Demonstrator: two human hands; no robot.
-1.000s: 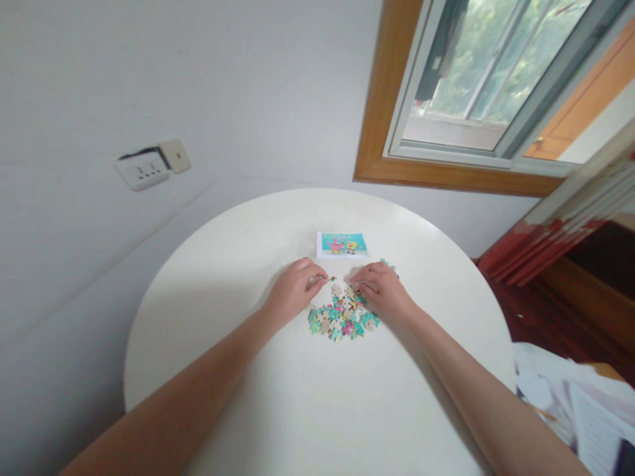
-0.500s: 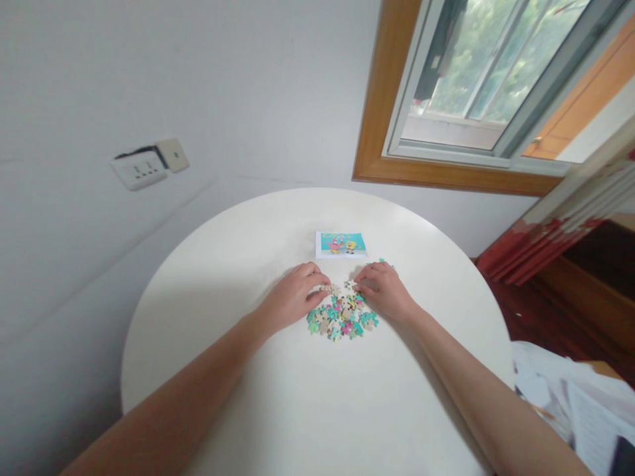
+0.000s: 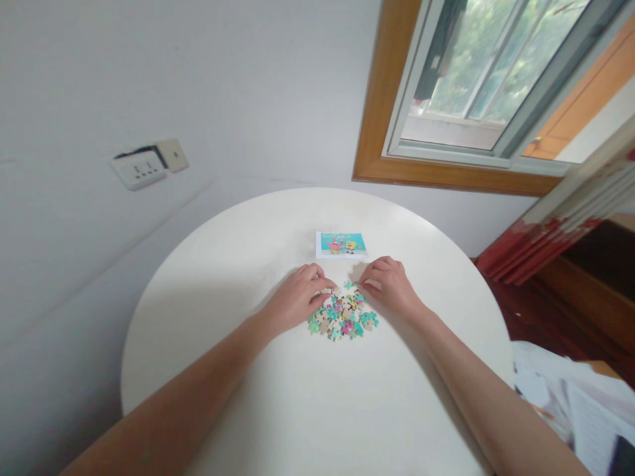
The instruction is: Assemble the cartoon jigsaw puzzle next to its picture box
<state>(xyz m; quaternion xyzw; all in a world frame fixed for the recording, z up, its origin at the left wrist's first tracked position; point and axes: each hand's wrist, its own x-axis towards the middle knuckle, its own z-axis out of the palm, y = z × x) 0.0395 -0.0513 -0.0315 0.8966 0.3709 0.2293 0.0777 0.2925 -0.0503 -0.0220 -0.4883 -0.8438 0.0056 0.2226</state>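
Observation:
A loose heap of small jigsaw puzzle pieces [image 3: 342, 317] lies on the white round table [image 3: 297, 410]; some show teal, pink or yellow faces, others pale backs. My left hand [image 3: 301, 295] rests at the heap's upper left, thumb and forefinger closed on a pale puzzle piece that they partly hide. Across from it, my right hand [image 3: 387, 285] is curled at the upper right, its fingertips pinched at the edge of a teal puzzle piece [image 3: 348, 285]. Just beyond both hands lies a picture card [image 3: 342, 244] with a pink and a yellow cartoon figure on teal.
Behind the table stands a white wall with a socket [image 3: 140, 170] at left and a wood-framed window [image 3: 446, 173] at right. A red and cream curtain [image 3: 536, 244] hangs at the right. Papers [image 3: 570, 390] are piled beside the table's right edge.
My right hand has lifted slightly up and to the right; the piece by its fingertips now shows teal instead of pale. My left fingertips have shifted a little rightward.

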